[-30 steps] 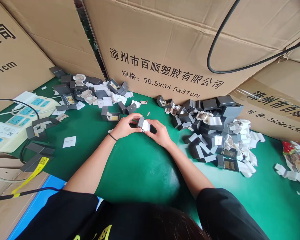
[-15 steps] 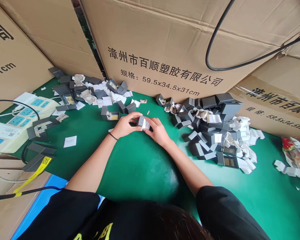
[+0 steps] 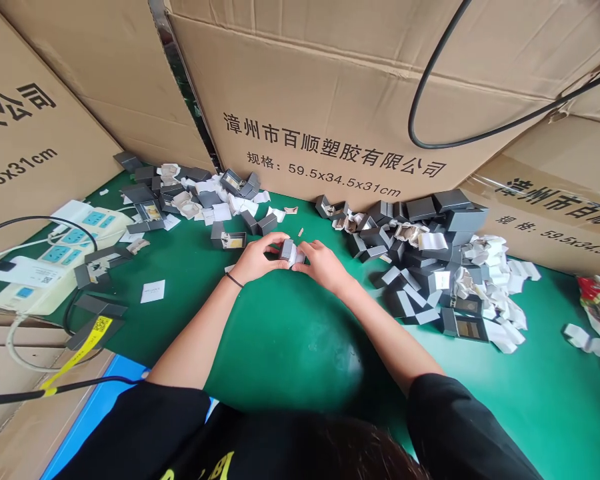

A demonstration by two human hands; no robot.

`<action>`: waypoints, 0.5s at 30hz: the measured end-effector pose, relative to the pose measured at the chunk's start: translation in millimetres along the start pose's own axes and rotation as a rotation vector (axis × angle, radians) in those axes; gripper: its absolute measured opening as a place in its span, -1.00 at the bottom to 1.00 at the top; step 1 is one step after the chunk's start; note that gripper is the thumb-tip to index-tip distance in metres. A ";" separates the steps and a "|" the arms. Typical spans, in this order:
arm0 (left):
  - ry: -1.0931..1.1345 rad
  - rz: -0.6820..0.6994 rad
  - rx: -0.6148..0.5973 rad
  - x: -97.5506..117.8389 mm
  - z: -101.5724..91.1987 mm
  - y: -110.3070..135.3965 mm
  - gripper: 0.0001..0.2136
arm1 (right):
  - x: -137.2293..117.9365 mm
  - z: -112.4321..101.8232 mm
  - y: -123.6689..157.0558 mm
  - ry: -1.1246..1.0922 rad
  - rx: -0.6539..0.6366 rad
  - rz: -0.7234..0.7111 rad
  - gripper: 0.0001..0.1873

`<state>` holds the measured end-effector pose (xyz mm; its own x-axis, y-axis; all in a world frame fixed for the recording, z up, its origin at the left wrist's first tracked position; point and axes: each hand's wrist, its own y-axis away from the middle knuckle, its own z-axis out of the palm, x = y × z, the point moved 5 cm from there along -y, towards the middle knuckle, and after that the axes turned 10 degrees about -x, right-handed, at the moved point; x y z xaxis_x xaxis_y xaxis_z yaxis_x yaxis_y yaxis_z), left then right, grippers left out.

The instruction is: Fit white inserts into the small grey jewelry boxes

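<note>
A small grey box [image 3: 288,250] with a white paper piece against it sits between both my hands, just above the green mat [image 3: 290,340]. My left hand [image 3: 257,257] pinches its left side with curled fingers. My right hand [image 3: 324,265] grips its right side, thumb on the white paper. An open grey box [image 3: 227,237] with a gold insert lies just left of my left hand. A big heap of grey boxes and white papers [image 3: 430,263] lies right of my right hand.
Large cardboard cartons [image 3: 330,113] wall in the back and both sides. A second pile of grey boxes [image 3: 180,193] sits at the back left. White power strips [image 3: 55,257] with cables lie at left. A black cable [image 3: 430,87] hangs above. A red wrapper [image 3: 597,310] lies far right.
Both hands keep hold of the small grey box and turn it slightly. The view has shifted a little, so everything sits slightly lower and to the right.
</note>
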<state>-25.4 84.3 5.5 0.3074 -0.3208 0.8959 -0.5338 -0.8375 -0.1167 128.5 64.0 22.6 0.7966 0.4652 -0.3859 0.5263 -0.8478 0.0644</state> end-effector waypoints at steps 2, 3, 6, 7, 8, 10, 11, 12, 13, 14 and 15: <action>0.002 0.000 0.000 -1.2 -0.1 -0.3 -0.40 | -1.8 0.5 1.3 0.039 0.007 -0.044 -0.74; 0.005 0.001 0.003 -1.4 -0.3 -0.3 -0.40 | -2.8 0.7 2.1 0.063 0.010 -0.066 -0.76; 0.017 -0.006 0.002 -0.3 -0.6 -0.1 -0.39 | -5.2 1.4 4.5 0.138 0.016 -0.126 -0.81; 0.018 -0.016 -0.003 0.2 -0.6 0.1 -0.39 | -5.2 1.6 5.1 0.156 0.016 -0.145 -0.83; 0.016 -0.030 -0.010 0.8 -0.7 0.2 -0.38 | -4.8 1.9 5.6 0.167 0.013 -0.166 -0.83; 0.008 -0.057 -0.022 1.5 -1.0 0.4 -0.38 | -2.9 2.2 6.3 0.174 0.001 -0.215 -0.80; 0.004 -0.067 -0.026 1.7 -1.2 0.5 -0.37 | -1.6 2.0 6.6 0.174 -0.004 -0.238 -0.79; 0.002 -0.073 -0.027 1.7 -1.5 0.6 -0.37 | -0.5 1.8 6.9 0.173 -0.011 -0.258 -0.78; 0.001 -0.077 -0.027 1.5 -1.7 0.7 -0.37 | 0.5 1.4 7.3 0.172 -0.015 -0.272 -0.77; 0.000 -0.080 -0.029 1.3 -1.8 0.8 -0.36 | 1.3 1.0 7.8 0.175 -0.018 -0.278 -0.76; -0.001 -0.081 -0.031 1.1 -1.8 0.9 -0.36 | 1.8 0.8 8.6 0.181 -0.019 -0.276 -0.75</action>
<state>-26.9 84.0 7.1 0.3511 -0.2531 0.9015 -0.5315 -0.8465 -0.0306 134.2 57.2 21.7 0.6621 0.7158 -0.2219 0.7338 -0.6793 -0.0018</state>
